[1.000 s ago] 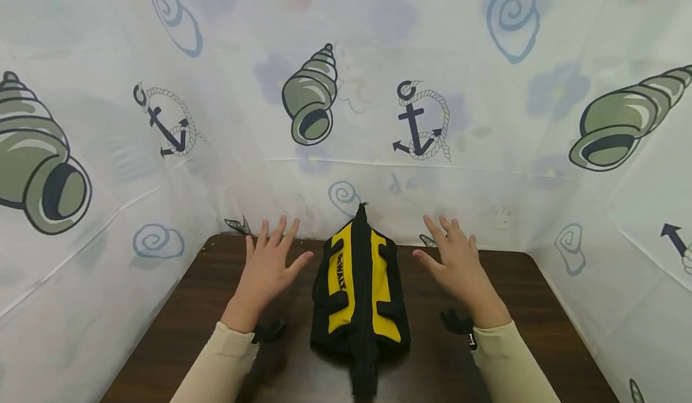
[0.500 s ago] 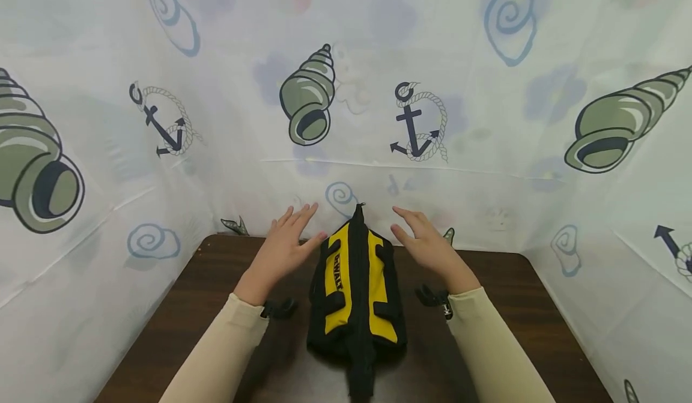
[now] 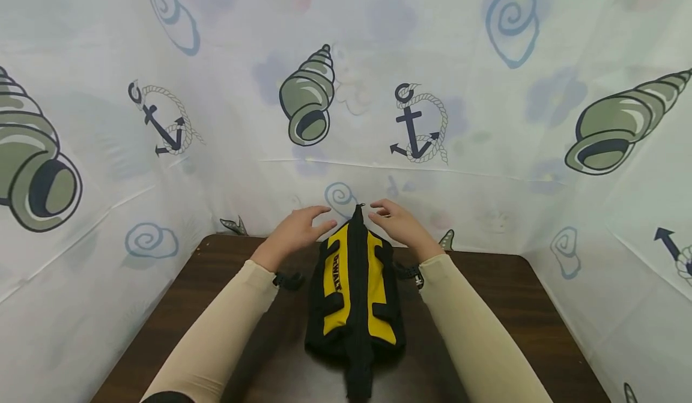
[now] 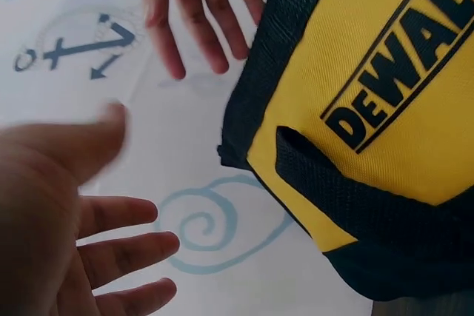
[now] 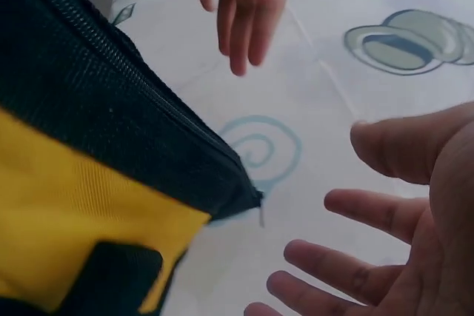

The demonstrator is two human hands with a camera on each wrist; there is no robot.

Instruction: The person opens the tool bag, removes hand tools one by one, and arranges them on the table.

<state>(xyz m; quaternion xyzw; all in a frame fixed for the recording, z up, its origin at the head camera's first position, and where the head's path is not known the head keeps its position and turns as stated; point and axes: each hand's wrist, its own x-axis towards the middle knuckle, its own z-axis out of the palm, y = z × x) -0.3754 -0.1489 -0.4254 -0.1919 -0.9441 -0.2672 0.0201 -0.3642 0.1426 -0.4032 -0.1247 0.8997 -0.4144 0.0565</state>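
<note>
A black and yellow zippered DeWalt tool bag stands on the brown table, its narrow zipped end toward the back wall. My left hand is just left of that far end, fingers apart and touching nothing. On the other side, my right hand hovers close to the zipper's tip with its fingers slightly bent. In the left wrist view, the left hand is apart from the bag's lettered side. A small gap also shows between the right hand and the zipper end in the right wrist view.
White cloth printed with shells and anchors hangs behind and at both sides of the table. The dark wooden tabletop extends left and right of the bag. Black camera straps sit on both wrists.
Both hands have moved inward from either side toward the bag's far zipped end. Their fingers were spread wide and now bend a little. The bag has stayed in place.
</note>
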